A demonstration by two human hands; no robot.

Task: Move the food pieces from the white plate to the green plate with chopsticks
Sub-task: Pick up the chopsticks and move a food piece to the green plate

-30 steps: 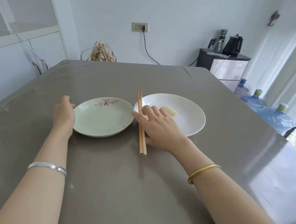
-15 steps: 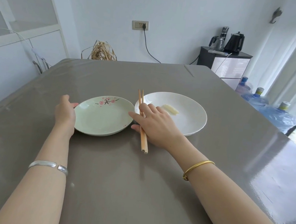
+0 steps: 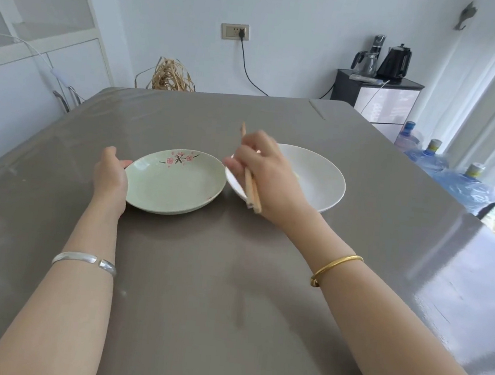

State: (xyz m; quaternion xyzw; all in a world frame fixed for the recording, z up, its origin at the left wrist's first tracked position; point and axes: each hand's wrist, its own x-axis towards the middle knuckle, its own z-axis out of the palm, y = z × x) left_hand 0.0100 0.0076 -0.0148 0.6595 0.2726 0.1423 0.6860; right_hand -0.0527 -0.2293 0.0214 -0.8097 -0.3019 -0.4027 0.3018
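Note:
A pale green plate [image 3: 175, 190] with pink blossoms painted on its far side sits on the grey table, nothing in it. To its right stands a white plate [image 3: 323, 183]. My right hand [image 3: 267, 174] hovers over the white plate's left part, shut on a pair of wooden chopsticks [image 3: 251, 186] lifted off the table, thick ends toward me. The hand hides the food piece on the white plate. My left hand [image 3: 110, 173] rests against the green plate's left rim, thumb touching the edge.
The grey table [image 3: 200, 274] reaches to a far edge near a straw bundle [image 3: 171, 75]. A dark cabinet [image 3: 378, 97] with kettles stands at the back right. Water bottles [image 3: 454, 181] sit on the floor to the right.
My right hand has picked the chopsticks up from the table between the plates and raised them over the white plate. The left hand stays at the green plate's rim.

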